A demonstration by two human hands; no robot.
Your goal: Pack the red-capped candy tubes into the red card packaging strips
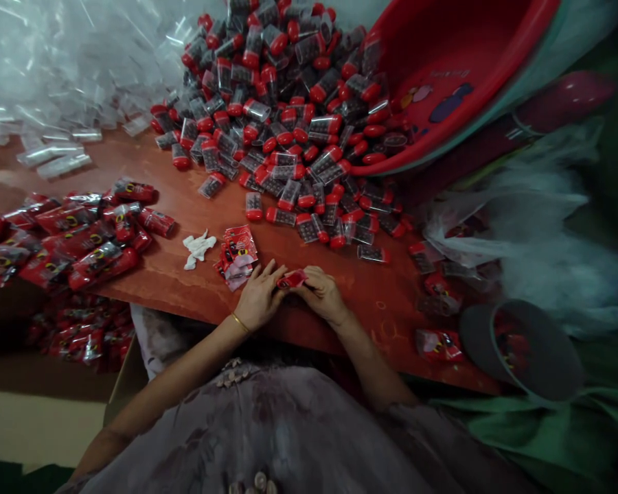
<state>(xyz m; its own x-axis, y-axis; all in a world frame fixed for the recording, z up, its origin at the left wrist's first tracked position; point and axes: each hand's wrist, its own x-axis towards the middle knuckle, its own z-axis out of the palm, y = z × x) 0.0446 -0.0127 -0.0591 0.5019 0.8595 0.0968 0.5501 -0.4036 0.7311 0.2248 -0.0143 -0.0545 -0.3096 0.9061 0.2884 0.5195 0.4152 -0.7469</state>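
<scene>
Packet first: where is it, and who's got it?

It's between the two hands, near the front edge of the surface. The right hand has its grip closed on it, thumb and fingers pinching. The left hand is right up against the other end, but I can't tell if that grip is actually closed on it.

Can you see what's inside?

Nope, fingers cover both ends and it's too small to read. Flat red stack just beside the left hand, with a crumpled white scrap next to it. Can't make out the print.

And the edges of the view?

Pile of packs on the left gets cut off by the frame. The box below it holds more, lost in shadow. Top left is a blurry heap of clear plastic, also cropped. Red-capped tubes bury each other in the middle, dark stuff inside. Red basin loses its top. Grey bucket at right has something reddish in it, too dim to name.
</scene>
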